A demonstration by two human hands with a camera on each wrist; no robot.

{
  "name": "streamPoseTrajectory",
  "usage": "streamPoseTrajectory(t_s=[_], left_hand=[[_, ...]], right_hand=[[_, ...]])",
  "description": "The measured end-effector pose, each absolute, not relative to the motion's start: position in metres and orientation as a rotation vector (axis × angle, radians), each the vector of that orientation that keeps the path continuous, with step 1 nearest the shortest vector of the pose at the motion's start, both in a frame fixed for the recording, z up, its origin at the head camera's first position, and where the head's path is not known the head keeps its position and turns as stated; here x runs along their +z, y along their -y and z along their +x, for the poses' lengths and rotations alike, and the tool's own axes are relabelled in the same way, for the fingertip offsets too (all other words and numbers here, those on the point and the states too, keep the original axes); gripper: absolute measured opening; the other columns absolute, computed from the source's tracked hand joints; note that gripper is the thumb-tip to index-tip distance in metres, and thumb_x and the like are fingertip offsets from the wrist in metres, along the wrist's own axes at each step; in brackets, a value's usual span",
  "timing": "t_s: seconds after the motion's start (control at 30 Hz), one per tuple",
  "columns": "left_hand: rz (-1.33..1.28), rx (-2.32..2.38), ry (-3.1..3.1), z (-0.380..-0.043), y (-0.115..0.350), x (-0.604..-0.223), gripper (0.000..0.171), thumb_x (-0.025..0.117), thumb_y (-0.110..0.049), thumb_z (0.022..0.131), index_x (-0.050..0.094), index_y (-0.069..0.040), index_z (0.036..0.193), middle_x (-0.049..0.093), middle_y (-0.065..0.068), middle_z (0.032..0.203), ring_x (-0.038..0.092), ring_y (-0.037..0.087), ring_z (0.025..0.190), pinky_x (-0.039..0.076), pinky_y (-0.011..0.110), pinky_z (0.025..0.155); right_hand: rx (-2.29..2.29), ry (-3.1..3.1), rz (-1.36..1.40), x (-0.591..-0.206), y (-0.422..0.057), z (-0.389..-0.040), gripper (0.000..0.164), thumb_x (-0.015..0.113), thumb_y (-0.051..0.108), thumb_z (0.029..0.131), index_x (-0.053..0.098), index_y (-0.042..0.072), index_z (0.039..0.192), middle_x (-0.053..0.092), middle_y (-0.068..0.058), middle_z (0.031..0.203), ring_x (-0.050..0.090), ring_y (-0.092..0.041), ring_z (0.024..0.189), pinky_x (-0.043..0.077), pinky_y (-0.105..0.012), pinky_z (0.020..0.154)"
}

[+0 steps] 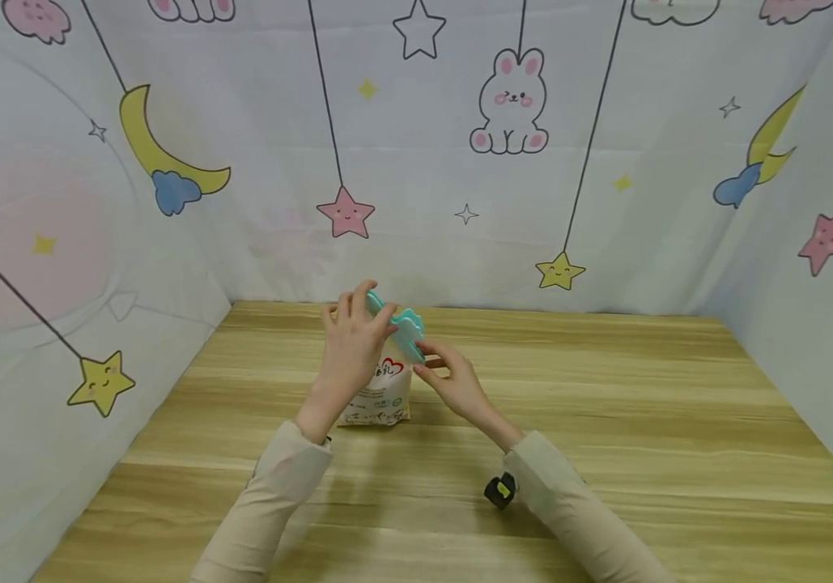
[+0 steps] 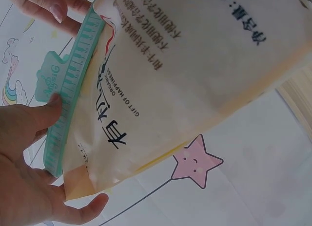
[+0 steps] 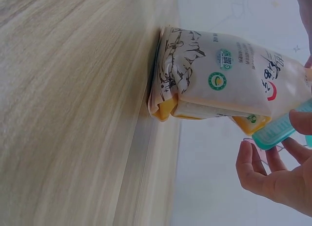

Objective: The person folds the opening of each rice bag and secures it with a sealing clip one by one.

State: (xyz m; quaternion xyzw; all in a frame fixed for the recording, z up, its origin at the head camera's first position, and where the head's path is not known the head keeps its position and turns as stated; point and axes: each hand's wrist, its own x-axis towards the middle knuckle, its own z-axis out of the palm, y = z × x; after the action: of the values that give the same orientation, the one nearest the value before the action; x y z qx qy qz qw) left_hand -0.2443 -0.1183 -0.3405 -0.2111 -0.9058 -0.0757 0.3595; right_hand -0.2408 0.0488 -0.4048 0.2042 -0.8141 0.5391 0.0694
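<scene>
A cream bag (image 1: 380,402) with printed characters stands upright on the wooden table. Across its top edge lies a teal bag clip (image 1: 408,332), which slants down to the right in the head view. Piano keys decorate the clip (image 2: 75,82) in the left wrist view, and a wavy tab sticks out from it. My left hand (image 1: 353,344) holds the clip's upper left part, its thumb pressed on the printed face. At the lower right end, my right hand (image 1: 457,382) pinches the clip between thumb and fingers. The left hand partly covers the bag in the head view.
The wooden table (image 1: 605,405) stretches out on both sides of the bag. A white cloth (image 1: 423,259) printed with stars, moons and a rabbit hangs behind it and along the sides. A small black device (image 1: 500,491) sits at my right sleeve.
</scene>
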Motion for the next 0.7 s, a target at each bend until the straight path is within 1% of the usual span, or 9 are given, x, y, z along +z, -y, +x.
streamPoseTrajectory(t_s=[0.13, 0.23, 0.37, 0.47, 0.63, 0.7], left_hand=[[-0.552, -0.207, 2.330, -0.244, 0.119, -0.340, 0.025, 0.059, -0.026, 0.083, 0.059, -0.015, 0.106, 0.040, 0.015, 0.129, 0.044, 0.035, 0.105, 0.034, 0.051, 0.083], [-0.556, -0.214, 2.329, -0.243, 0.119, -0.340, 0.025, 0.059, -0.026, 0.083, 0.059, -0.015, 0.106, 0.039, 0.015, 0.129, 0.044, 0.035, 0.106, 0.034, 0.052, 0.083], [-0.551, -0.233, 2.340, -0.243, 0.119, -0.340, 0.027, 0.059, -0.027, 0.083, 0.059, -0.015, 0.107, 0.039, 0.015, 0.130, 0.042, 0.034, 0.108, 0.033, 0.050, 0.083], [-0.546, -0.247, 2.342, -0.242, 0.119, -0.340, 0.027, 0.059, -0.027, 0.083, 0.059, -0.015, 0.107, 0.037, 0.015, 0.132, 0.040, 0.034, 0.110, 0.033, 0.049, 0.083], [-0.555, -0.267, 2.315, -0.241, 0.120, -0.342, 0.027, 0.059, -0.027, 0.084, 0.059, -0.014, 0.107, 0.035, 0.015, 0.134, 0.037, 0.033, 0.113, 0.031, 0.048, 0.083], [-0.558, -0.268, 2.295, -0.241, 0.120, -0.343, 0.027, 0.060, -0.027, 0.083, 0.060, -0.014, 0.107, 0.035, 0.015, 0.134, 0.036, 0.033, 0.114, 0.031, 0.048, 0.083]], right_hand=[[1.639, 2.460, 0.602, -0.405, -0.049, -0.241, 0.039, 0.055, 0.014, 0.087, 0.049, 0.007, 0.126, 0.050, -0.014, 0.126, 0.055, -0.031, 0.104, 0.048, -0.042, 0.083], [1.651, 2.462, 0.601, -0.404, -0.049, -0.240, 0.040, 0.055, 0.012, 0.087, 0.048, 0.004, 0.126, 0.049, -0.016, 0.127, 0.054, -0.034, 0.105, 0.048, -0.044, 0.083], [1.637, 2.471, 0.631, -0.386, -0.049, -0.224, 0.039, 0.053, 0.006, 0.088, 0.046, -0.003, 0.125, 0.047, -0.022, 0.127, 0.054, -0.040, 0.104, 0.049, -0.043, 0.080], [1.631, 2.471, 0.664, -0.374, -0.049, -0.212, 0.039, 0.052, 0.005, 0.088, 0.045, -0.006, 0.125, 0.047, -0.024, 0.127, 0.053, -0.041, 0.105, 0.049, -0.044, 0.081], [1.622, 2.482, 0.684, -0.376, -0.052, -0.211, 0.040, 0.053, 0.006, 0.088, 0.045, -0.005, 0.126, 0.047, -0.024, 0.127, 0.054, -0.041, 0.105, 0.048, -0.047, 0.082], [1.614, 2.489, 0.689, -0.376, -0.053, -0.210, 0.040, 0.053, 0.005, 0.087, 0.045, -0.005, 0.126, 0.047, -0.024, 0.127, 0.054, -0.042, 0.105, 0.048, -0.046, 0.081]])
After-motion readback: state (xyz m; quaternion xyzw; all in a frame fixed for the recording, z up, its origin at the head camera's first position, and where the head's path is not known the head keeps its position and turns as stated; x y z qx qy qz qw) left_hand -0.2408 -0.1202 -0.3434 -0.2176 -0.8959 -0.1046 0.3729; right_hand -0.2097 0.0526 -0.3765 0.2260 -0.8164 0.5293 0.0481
